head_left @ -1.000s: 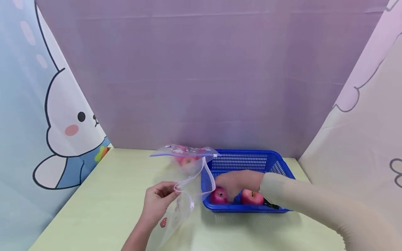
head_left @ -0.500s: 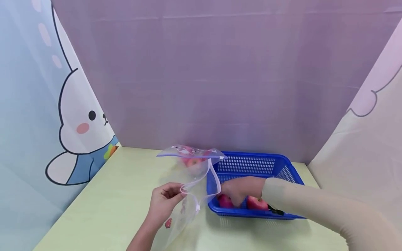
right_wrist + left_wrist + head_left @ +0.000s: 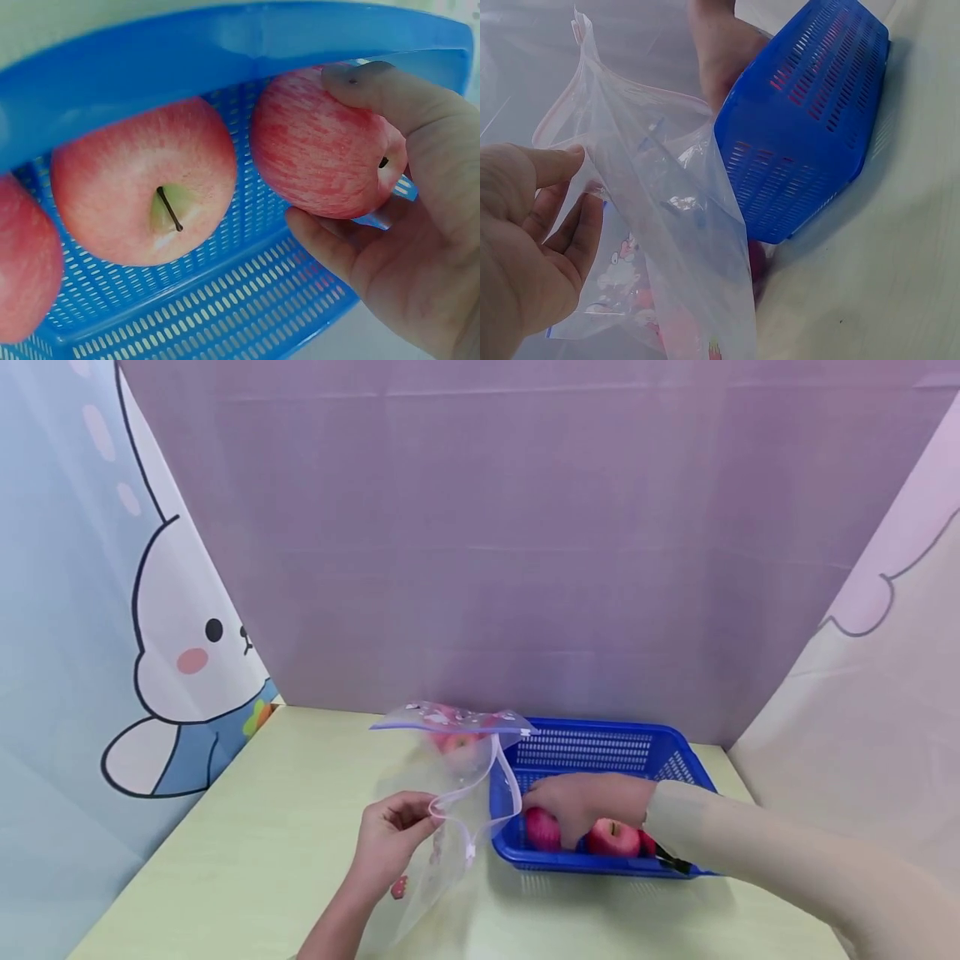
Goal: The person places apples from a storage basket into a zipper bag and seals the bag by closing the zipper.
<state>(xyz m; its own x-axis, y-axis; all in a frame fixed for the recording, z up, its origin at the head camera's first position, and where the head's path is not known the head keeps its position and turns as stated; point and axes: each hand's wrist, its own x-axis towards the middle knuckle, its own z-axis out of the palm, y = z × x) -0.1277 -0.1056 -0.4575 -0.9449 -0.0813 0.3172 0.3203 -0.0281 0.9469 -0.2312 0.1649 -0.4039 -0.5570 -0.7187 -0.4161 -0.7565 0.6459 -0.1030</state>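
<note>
While the left hand (image 3: 393,839) pinches the rim of a clear zip bag (image 3: 667,210) between thumb and fingertips, the right hand (image 3: 572,802) reaches into a blue basket (image 3: 600,865) and curls thumb and fingers round a red apple (image 3: 322,150) near one corner. Whether that apple is off the basket floor is impossible to tell.

Work appears partway along: a printed pouch (image 3: 442,718) beside the basket already contains red fruit (image 3: 459,745), its lilac strip (image 3: 420,727) seemingly closed, while the clear zip bag gapes with no apple plainly visible inside. Besides the gripped one, a middle apple (image 3: 150,187) and an outer apple (image 3: 26,262) remain unbagged in the basket.

Thin, milky film creases and sags from the pinched edge, its mouth bordered by a pale band (image 3: 512,777) with a white slider (image 3: 470,852). Rigid, glossy plastic forms the rectangular basket, rounded at the corners and pierced by rows of short slots. Round and firm-looking, the apples wear streaked red skin; a slim dark stem (image 3: 169,208) rises from the middle one's yellow-green hollow. Smooth, pale tabletop (image 3: 262,827) spreads beneath.
</note>
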